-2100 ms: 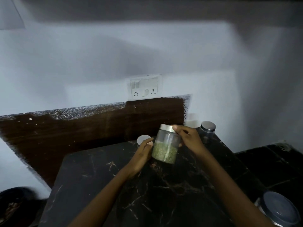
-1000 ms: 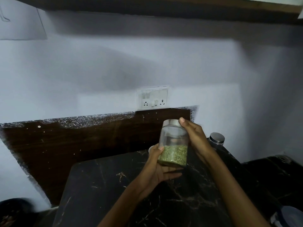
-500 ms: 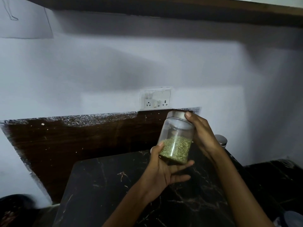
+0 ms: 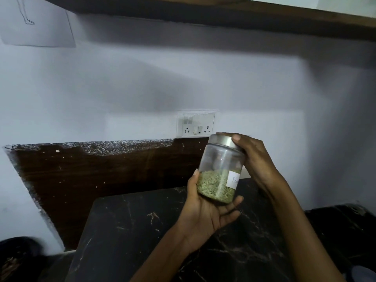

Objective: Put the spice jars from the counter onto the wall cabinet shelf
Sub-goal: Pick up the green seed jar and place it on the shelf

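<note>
The spice jar [image 4: 220,169] is up in the air, above the far part of the black counter [image 4: 132,231]. It leans a little, with its top tipped to the right. It is see-through, with green bits [image 4: 213,186] filling the lower half and a white label [image 4: 234,180] on its right side. A shiny lid [image 4: 222,140] sits on top.

The left hand [image 4: 205,214] cups the jar from below. Its thumb lies up the left side and its fingers curl under the bottom. The right hand [image 4: 256,159] wraps around the lid, with the thumb pressing on the rim. So both hands are holding the jar, and neither one is free.

Just behind the lid, on the wall, is a white socket plate [image 4: 196,124]. High above, at the very top, runs a brown wooden board [image 4: 203,11]. I think that is the bottom of the wall cabinet, and the jar is well below it.

To do this step well, I would stand the jar up straight first so the green bits do not slide. The hand underneath should carry the weight. The top hand should hold the glass too, not only the lid, because a loose lid could come off. Then lift it slowly, out in front of the board so the lid does not bump it.
</note>
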Motion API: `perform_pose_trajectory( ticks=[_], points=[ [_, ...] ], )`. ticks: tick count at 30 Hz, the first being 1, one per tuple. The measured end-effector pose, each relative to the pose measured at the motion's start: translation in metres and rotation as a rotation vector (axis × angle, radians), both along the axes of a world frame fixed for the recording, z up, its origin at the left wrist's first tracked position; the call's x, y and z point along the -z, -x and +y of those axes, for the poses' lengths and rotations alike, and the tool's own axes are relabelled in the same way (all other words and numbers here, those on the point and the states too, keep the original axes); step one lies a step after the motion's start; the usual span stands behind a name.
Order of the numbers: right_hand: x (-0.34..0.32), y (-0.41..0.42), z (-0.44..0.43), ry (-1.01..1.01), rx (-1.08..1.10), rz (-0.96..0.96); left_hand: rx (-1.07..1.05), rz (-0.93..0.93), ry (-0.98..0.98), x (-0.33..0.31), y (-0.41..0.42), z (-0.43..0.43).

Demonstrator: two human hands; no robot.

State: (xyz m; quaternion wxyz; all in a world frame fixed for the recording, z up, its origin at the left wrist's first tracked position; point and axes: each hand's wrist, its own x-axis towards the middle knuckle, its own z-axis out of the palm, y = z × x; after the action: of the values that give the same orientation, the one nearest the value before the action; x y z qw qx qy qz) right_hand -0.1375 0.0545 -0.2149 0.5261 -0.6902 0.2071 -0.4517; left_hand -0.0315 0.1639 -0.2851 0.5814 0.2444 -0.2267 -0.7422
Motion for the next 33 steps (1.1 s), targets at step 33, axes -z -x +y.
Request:
perform_pose_trajectory(
  ticks=[33],
  points=[
    [-0.047,-0.021,0.015,0.036,0.017,0.031,0.038,0.048,0.146,-0.092,-0.026,-0.041]
  ],
)
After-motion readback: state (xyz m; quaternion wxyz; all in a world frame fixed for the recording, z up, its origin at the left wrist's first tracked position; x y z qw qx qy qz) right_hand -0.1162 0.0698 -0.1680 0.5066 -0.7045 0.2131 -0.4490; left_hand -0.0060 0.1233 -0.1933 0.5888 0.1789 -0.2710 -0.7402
